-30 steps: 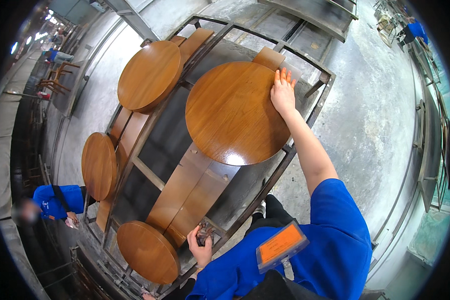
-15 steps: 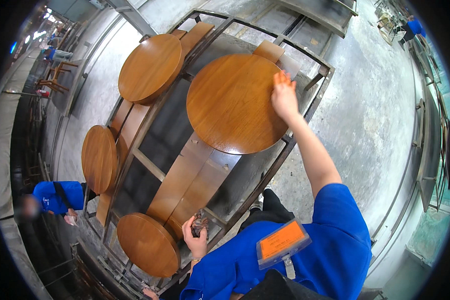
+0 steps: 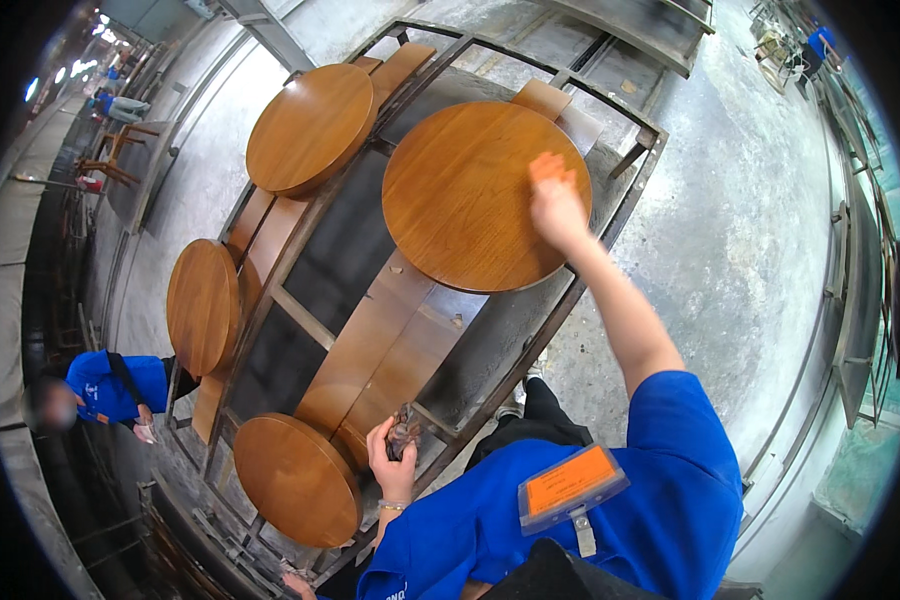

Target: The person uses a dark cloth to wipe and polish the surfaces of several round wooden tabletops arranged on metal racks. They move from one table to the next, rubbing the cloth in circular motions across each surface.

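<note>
My right hand [image 3: 556,205] lies over the right part of a large round wooden tabletop [image 3: 460,200], its fingers stretched out flat on the brown surface. The fingers look orange and slightly blurred; whether this is a covering or a stain I cannot tell. My left hand [image 3: 390,462], lower down near the frame's edge, is closed round a crumpled dark rag [image 3: 404,432]. Just left of that hand is a smaller round wooden top [image 3: 298,480]. The large tabletop rests on long brown boards [image 3: 380,345] laid across a dark metal frame [image 3: 530,385].
Two more round wooden tops, one farther off [image 3: 310,128] and one at left [image 3: 203,308], rest on the frame's left side. A co-worker in blue [image 3: 120,388] stands at the left. A wooden chair [image 3: 118,152] and another metal rack [image 3: 630,30] are farther away.
My right hand has slid from the tabletop's right rim inward, to the left and slightly nearer. My left hand keeps hold of the rag. The co-worker's hand has shifted a little.
</note>
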Available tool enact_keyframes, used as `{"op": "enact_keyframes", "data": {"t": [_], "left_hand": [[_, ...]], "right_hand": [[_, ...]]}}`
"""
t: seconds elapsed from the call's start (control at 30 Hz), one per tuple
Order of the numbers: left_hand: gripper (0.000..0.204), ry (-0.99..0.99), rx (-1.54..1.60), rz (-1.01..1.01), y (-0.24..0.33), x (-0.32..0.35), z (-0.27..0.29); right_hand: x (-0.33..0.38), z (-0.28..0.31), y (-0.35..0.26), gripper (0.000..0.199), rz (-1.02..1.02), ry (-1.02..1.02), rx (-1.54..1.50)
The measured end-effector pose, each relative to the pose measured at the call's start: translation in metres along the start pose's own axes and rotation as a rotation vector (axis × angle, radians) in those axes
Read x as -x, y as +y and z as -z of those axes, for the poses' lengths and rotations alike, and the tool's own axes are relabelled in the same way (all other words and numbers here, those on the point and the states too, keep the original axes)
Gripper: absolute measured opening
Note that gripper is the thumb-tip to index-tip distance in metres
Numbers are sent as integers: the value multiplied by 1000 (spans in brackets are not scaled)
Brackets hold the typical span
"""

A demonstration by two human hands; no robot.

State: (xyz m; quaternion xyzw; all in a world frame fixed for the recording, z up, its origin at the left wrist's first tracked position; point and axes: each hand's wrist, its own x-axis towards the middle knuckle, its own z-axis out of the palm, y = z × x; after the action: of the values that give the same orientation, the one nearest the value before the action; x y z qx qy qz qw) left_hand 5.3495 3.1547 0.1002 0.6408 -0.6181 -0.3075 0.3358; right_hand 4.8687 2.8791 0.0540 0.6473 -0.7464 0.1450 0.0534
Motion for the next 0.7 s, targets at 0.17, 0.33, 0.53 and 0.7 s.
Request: {"op": "enact_keyframes", "data": {"t": [0.17, 0.33, 0.53, 0.7], "left_hand": [[49, 21, 0, 143, -20, 26, 9], [50, 3, 27, 57, -15, 12, -5], [50, 61, -27, 33, -5, 9, -4], [49, 43, -3, 115, 3, 7, -14]], "right_hand": [[12, 2, -16, 68, 3, 113, 135], [97, -3, -115, 59, 480, -168, -248], [10, 9, 46, 73, -26, 3, -94], [32, -2, 4, 71, 83, 79, -52]]}}
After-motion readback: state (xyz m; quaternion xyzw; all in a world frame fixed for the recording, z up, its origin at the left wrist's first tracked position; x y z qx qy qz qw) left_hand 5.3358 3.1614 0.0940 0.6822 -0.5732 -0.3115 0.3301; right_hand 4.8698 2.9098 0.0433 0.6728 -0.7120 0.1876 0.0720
